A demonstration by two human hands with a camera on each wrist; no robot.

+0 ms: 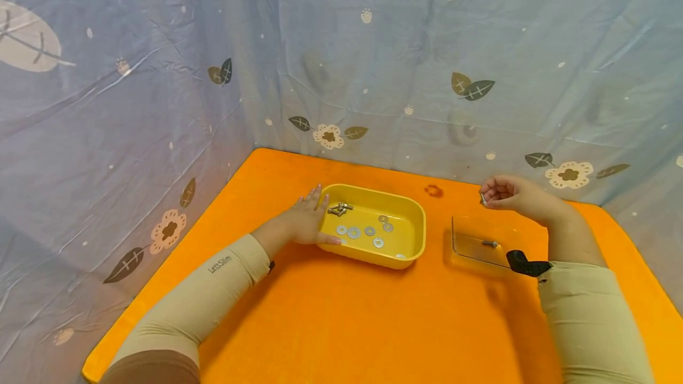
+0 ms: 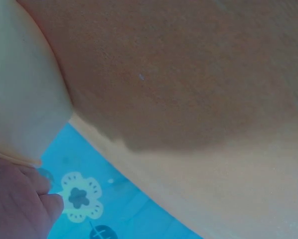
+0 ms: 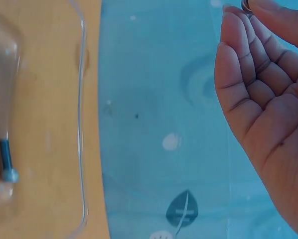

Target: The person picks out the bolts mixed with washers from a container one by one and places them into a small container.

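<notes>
A yellow plastic basin (image 1: pixel 373 258) holds several bolts (image 1: pixel 340 209) piled at its left end and several flat washers (image 1: pixel 354 232) spread over its floor. My left hand (image 1: pixel 304 221) rests on the basin's left end, fingers extended along that side and thumb over the near rim. The left wrist view shows part of this hand (image 2: pixel 19 201) beside the basin's outer wall. My right hand (image 1: pixel 509 197) pinches a small bolt (image 1: pixel 483 198) between thumb and fingers, above and behind a clear plastic box (image 1: pixel 469 255). One bolt (image 1: pixel 490 243) lies inside that box.
Everything stands on an orange table (image 1: pixel 341 325). A patterned curtain (image 1: pixel 395 76) hangs along its back and sides. A dark reddish ring mark (image 1: pixel 434 191) shows near the back edge. A black strap piece (image 1: pixel 527 264) on the right wrist overlaps the clear box in view.
</notes>
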